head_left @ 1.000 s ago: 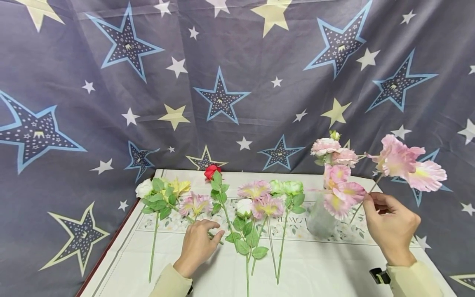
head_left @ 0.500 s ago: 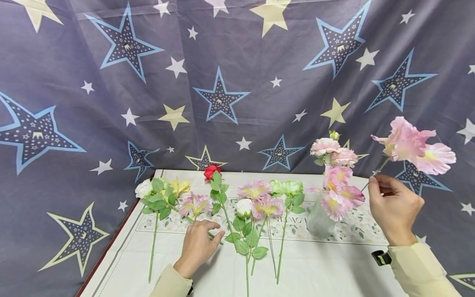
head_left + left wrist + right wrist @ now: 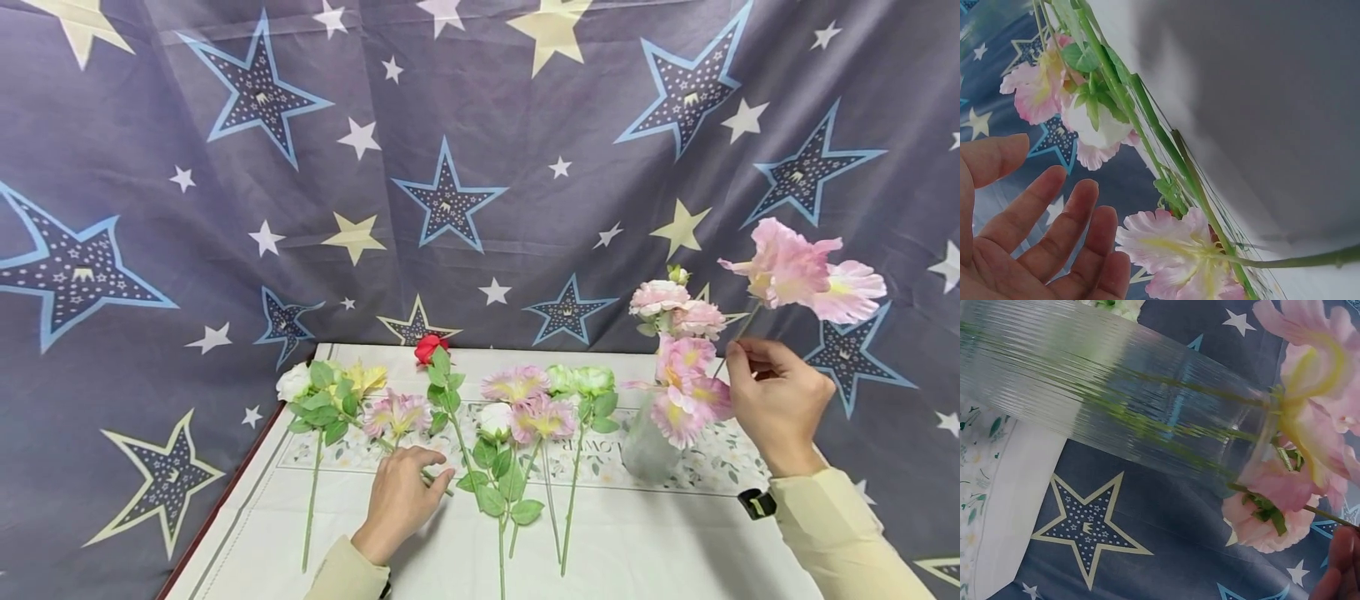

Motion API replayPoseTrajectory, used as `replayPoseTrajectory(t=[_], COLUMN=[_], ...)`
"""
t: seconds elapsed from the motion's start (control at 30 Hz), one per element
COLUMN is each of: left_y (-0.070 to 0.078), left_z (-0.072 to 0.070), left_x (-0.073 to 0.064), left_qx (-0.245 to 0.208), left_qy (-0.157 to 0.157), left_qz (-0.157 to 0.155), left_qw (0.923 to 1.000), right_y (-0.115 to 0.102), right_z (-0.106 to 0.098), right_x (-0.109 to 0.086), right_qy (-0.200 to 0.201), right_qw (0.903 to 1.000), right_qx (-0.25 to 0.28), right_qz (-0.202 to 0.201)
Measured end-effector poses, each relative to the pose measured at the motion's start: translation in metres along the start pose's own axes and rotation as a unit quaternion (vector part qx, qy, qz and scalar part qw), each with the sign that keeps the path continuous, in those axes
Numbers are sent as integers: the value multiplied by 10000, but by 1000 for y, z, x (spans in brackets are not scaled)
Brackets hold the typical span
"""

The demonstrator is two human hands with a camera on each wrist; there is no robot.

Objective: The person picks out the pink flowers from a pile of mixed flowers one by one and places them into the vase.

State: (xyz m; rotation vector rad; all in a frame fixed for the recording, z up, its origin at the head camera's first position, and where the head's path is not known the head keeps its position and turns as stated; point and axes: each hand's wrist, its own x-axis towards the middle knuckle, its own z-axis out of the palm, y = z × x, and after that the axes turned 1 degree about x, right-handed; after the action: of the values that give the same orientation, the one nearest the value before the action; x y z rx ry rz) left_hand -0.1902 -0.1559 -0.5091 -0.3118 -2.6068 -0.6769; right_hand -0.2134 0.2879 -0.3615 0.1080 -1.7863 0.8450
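My right hand [image 3: 780, 400] pinches the thin stem of a large pink artificial flower [image 3: 795, 271], its bloom raised to the right of the others. In the right wrist view that stem runs from my fingertips [image 3: 1341, 556] to the mouth of a ribbed clear vase [image 3: 1147, 406]. The vase holds pink peonies [image 3: 660, 297] and another pink ruffled flower [image 3: 690, 392]. My left hand [image 3: 405, 492] hovers low at the table's left half, beside the stem of a lying pink flower [image 3: 397, 414]. The left wrist view shows its fingers [image 3: 1075, 215] loosely spread, holding nothing.
Several artificial flowers lie across the white tablecloth [image 3: 622, 542]: a white rose [image 3: 292, 382], a yellow flower [image 3: 367, 377], a red rose [image 3: 430, 350], pink blooms [image 3: 542, 417] and a green flower [image 3: 592, 379]. A starry curtain [image 3: 450, 83] hangs behind the table.
My right hand has lifted the pink flower and brought it left toward the vase, so its stem now reaches the mouth. My left hand has stayed in place.
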Motion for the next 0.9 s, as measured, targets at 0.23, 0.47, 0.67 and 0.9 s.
replayPoseTrajectory(t=[0.23,0.47,0.67,0.9], left_y=[-1,0,1,0], left_z=[0,1,1,1], left_x=[0,-1,-1,-1], left_qx=[17,-67,21,47], left_qy=[51,-8,23,3], left_qz=[24,-14,47,58], left_qw=[10000,10000,10000,10000], right_y=[-6,-1,9,14], right_z=[0,7,7,9], right_x=[8,4,-5,-17], right_qy=[13,-77,-535,-1107], right_qw=[10000,9998,9974,9902], right_qx=[-32,-82,-366,-599], right_qz=[17,148,314,608])
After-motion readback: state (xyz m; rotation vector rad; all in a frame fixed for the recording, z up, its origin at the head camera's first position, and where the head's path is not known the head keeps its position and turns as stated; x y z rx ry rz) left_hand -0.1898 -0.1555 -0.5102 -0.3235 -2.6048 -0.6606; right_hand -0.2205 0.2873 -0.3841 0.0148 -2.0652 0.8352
